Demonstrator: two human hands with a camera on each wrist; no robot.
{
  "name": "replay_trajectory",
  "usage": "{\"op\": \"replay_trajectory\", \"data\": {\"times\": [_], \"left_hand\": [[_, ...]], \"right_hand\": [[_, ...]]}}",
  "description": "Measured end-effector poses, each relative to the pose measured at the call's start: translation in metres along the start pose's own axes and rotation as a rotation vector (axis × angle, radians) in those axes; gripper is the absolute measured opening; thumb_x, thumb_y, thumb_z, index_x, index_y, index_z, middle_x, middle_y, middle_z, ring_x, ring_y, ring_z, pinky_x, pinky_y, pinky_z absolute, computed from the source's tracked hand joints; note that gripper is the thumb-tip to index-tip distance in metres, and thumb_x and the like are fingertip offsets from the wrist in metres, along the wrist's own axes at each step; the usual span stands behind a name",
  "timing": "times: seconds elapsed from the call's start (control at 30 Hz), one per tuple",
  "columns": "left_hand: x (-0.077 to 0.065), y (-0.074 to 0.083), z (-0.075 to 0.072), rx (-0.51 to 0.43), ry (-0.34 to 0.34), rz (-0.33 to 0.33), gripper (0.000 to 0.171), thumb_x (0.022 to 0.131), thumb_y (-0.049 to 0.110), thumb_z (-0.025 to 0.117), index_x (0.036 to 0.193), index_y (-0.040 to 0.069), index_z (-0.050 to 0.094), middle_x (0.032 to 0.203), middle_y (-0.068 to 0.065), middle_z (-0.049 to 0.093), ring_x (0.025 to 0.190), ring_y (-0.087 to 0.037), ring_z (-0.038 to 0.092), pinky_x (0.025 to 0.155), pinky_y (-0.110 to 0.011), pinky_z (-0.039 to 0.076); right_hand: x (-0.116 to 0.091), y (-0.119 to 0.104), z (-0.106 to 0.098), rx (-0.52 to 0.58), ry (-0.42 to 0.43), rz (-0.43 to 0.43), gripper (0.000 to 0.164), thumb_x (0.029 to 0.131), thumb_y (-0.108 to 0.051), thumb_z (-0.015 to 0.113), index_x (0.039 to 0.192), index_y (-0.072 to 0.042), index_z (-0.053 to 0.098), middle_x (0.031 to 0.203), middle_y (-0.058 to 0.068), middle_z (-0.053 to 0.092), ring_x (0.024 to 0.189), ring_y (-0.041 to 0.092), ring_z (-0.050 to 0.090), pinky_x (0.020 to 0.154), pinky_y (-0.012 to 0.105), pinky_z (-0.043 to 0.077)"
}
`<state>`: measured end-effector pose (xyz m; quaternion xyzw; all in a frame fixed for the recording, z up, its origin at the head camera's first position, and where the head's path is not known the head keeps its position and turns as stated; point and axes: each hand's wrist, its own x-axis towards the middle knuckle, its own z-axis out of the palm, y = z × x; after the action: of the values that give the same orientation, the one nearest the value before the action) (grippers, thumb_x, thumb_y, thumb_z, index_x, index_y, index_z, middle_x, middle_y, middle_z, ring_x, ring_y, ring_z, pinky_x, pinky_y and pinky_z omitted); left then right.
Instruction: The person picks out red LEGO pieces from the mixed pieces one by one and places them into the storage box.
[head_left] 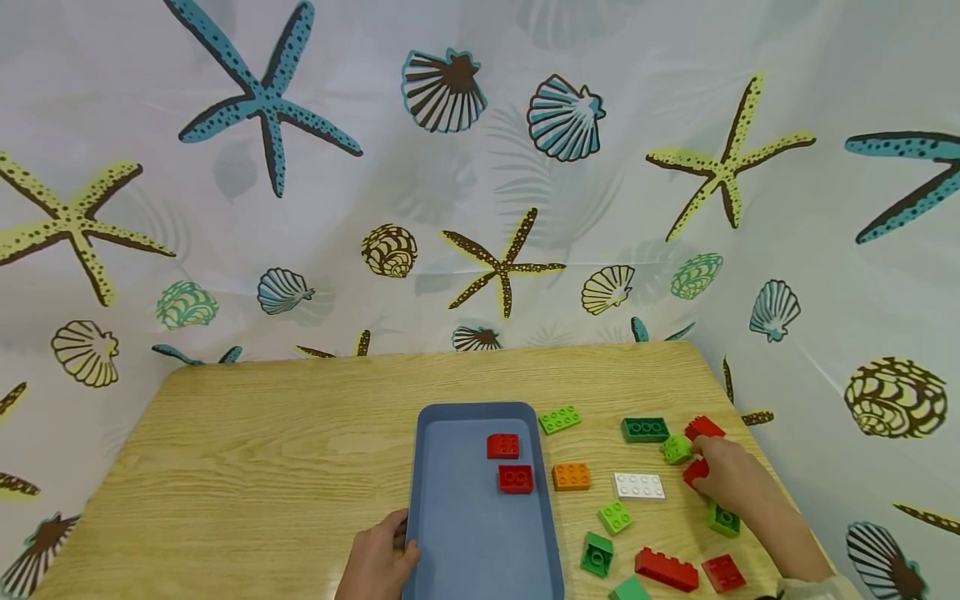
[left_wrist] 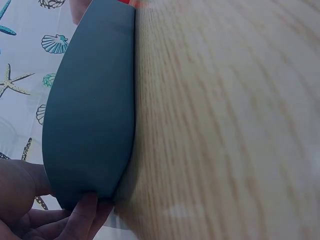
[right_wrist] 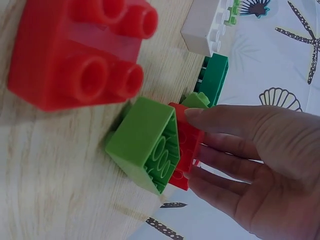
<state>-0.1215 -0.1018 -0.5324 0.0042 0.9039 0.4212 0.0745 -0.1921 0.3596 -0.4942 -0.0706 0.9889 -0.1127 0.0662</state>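
Observation:
A blue tray [head_left: 480, 533] lies on the table with two red bricks [head_left: 503, 446] inside, near its right wall. My left hand [head_left: 377, 557] grips the tray's left wall, thumb over the rim; the left wrist view shows fingers [left_wrist: 82, 215] against its outer side. At the table's right, my right hand [head_left: 731, 475] pinches a red brick [head_left: 695, 472] between thumb and fingers. Next to those fingertips are a light green brick [head_left: 677, 449] and another red brick [head_left: 703, 427]. A green brick [right_wrist: 145, 142] partly hides the held one in the right wrist view.
Loose bricks lie right of the tray: orange [head_left: 572, 477], white [head_left: 639, 486], dark green [head_left: 645, 429], a long red one [head_left: 666, 569] and several more. The wooden table [head_left: 262, 467] extends left of the tray. A patterned curtain [head_left: 337, 208] hangs behind and at the sides.

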Motion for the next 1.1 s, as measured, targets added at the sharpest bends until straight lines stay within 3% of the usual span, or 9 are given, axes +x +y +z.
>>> {"op": "replay_trajectory", "data": {"times": [0.33, 0.8, 1.1], "left_hand": [[0.0, 0.001, 0.0, 0.022, 0.022, 0.004, 0.038, 0.073, 0.003, 0.062, 0.109, -0.011, 0.058, 0.088, -0.016, 0.068, 0.071, -0.015, 0.061, 0.06, -0.033, 0.055], [0.0, 0.002, 0.0, 0.004, 0.009, -0.005, 0.038, 0.075, 0.002, 0.062, 0.109, -0.013, 0.056, 0.089, -0.018, 0.067, 0.072, -0.017, 0.062, 0.061, -0.034, 0.055], [0.0, 0.0, -0.001, -0.004, -0.006, -0.012, 0.038, 0.075, 0.002, 0.061, 0.109, -0.013, 0.056, 0.09, -0.019, 0.066, 0.073, -0.018, 0.062, 0.061, -0.034, 0.055]], "right_hand": [[0.002, 0.004, 0.001, 0.016, -0.016, -0.01, 0.026, 0.069, -0.006, 0.072, 0.09, 0.004, 0.061, 0.079, 0.009, 0.061, 0.065, 0.019, 0.049, 0.056, 0.038, 0.048], [0.001, 0.001, -0.004, 0.008, -0.047, 0.018, 0.025, 0.07, -0.011, 0.071, 0.09, 0.001, 0.063, 0.079, 0.009, 0.062, 0.061, 0.017, 0.046, 0.054, 0.035, 0.046], [-0.001, -0.006, -0.016, 0.022, 0.033, -0.017, 0.033, 0.068, -0.011, 0.072, 0.096, 0.005, 0.062, 0.079, 0.009, 0.062, 0.059, 0.016, 0.044, 0.05, 0.03, 0.042]]}}
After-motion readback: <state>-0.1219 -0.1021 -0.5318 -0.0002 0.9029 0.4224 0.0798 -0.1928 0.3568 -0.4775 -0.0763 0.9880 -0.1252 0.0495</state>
